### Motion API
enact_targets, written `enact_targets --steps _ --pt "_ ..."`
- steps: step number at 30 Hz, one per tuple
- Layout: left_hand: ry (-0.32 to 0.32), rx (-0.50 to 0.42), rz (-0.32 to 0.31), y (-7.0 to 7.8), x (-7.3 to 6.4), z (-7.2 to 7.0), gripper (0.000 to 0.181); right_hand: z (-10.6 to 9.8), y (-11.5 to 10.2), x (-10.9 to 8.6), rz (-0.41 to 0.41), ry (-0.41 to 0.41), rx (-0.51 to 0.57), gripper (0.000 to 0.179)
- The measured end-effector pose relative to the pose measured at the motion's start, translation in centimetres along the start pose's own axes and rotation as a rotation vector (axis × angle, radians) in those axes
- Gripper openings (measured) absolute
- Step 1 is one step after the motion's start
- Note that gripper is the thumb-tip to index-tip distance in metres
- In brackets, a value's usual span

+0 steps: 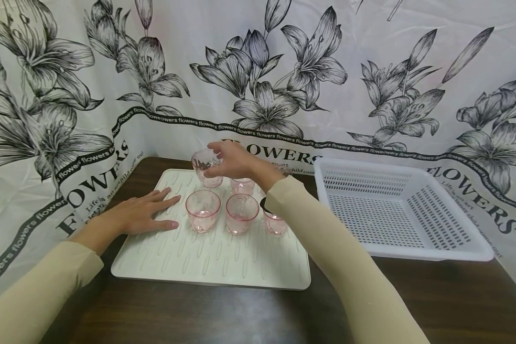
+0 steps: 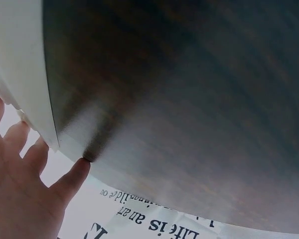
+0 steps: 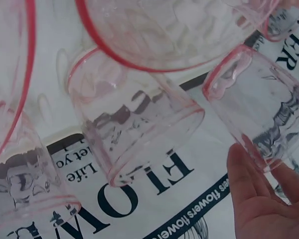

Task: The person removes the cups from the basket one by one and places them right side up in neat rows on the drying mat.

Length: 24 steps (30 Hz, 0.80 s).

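My right hand [image 1: 236, 162] holds a clear pink-tinted glass [image 1: 201, 164] near its rim, at the far left corner of the glasses. In the right wrist view, thumb and fingers are at the rim of this glass [image 3: 261, 107]. Whether its base touches the mat, I cannot tell. Several matching glasses stand upright on a cream ridged mat [image 1: 193, 265], including a front left glass [image 1: 203, 212], a front middle glass [image 1: 241, 215] and a right glass [image 1: 275, 224] partly behind my sleeve. My left hand [image 1: 144, 212] rests with spread fingers on the mat's left side.
A white perforated plastic basket [image 1: 413, 251] stands right of the mat. Both are on a dark wooden table [image 1: 189, 313]. A white curtain [image 1: 223, 112] printed with flowers and lettering hangs behind and at the sides.
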<state>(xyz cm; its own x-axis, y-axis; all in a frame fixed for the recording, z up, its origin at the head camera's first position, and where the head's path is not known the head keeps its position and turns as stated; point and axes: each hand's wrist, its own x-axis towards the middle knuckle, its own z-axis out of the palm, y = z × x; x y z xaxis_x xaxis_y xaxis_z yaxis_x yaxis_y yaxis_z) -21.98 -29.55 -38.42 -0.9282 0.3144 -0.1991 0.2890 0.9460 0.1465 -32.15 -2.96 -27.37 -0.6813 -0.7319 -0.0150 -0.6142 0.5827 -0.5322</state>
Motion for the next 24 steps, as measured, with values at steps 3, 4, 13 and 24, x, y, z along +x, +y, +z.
enact_targets --steps 3,4,13,24 --pt "0.002 -0.001 0.000 0.0 0.0 0.0 0.088 0.4 0.0 0.3 0.008 -0.028 -0.003 0.080" --pt "0.004 0.001 0.002 0.0 0.0 0.0 0.088 0.5 -0.1 0.4 0.010 -0.035 -0.009 0.081" --pt "0.014 0.009 0.013 -0.1 0.0 0.1 0.088 1.7 0.1 1.2 0.050 -0.111 -0.102 0.077" --pt "0.015 0.016 0.008 -0.2 0.0 0.3 0.089 3.0 0.2 1.6 0.093 -0.143 -0.161 0.077"
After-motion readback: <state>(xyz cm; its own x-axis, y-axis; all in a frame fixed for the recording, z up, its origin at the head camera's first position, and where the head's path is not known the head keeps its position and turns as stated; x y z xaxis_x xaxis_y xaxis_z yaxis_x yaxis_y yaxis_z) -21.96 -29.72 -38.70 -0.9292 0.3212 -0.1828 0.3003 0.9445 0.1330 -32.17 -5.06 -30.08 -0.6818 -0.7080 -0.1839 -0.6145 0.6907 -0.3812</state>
